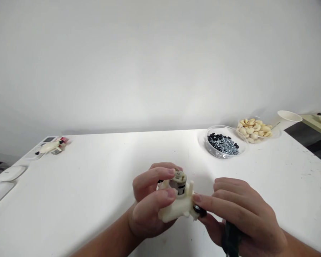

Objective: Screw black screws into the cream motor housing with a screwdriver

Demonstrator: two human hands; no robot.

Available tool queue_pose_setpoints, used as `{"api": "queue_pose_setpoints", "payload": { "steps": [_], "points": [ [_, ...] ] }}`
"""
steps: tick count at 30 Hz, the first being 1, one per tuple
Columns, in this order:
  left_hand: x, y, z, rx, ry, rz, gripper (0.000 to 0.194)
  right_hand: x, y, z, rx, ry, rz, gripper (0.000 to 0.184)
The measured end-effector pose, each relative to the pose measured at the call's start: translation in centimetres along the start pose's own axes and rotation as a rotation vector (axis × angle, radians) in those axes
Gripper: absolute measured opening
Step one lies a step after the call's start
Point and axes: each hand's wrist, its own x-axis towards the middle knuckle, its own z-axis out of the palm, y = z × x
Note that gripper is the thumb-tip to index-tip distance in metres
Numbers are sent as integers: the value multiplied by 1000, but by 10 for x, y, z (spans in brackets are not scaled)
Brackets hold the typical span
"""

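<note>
My left hand [149, 200] is closed round a cream plastic housing [178, 208] with a small silver motor [178, 182] standing in its top. My right hand [238, 214] pinches a small black part [199, 210] against the housing's right end, and a dark tool handle [231, 239] lies in its palm. Both hands are low in the middle of the view, just above the white table [96, 185].
A clear dish of black parts and silver screws [224, 144] and a dish of cream plastic pieces [254, 130] stand at the back right, beside a white paper cup [289, 117]. Another cream assembly [50, 146] lies far left, with white objects at the left edge.
</note>
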Motion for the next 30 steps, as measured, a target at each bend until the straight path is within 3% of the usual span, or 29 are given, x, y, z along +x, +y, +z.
{"api": "queue_pose_setpoints", "payload": {
  "steps": [4,13,19,25,28,30],
  "points": [
    [9,7,1,-102,82,142,56,3,0,-1,21,5,-1,13],
    [12,15,8,-265,-41,-67,87,0,6,-1,113,-8,115,17],
    [19,11,7,-129,-45,-12,80,-7,16,-2,6,-61,40,20],
    [27,2,1,75,-191,71,69,-11,29,-1,-38,-124,25,20],
    [27,-2,0,148,-292,54,62,-11,34,-1,-21,-190,92,12],
    [27,-1,2,94,-335,-59,61,-11,37,-2,51,-222,213,9]
  ]
}}
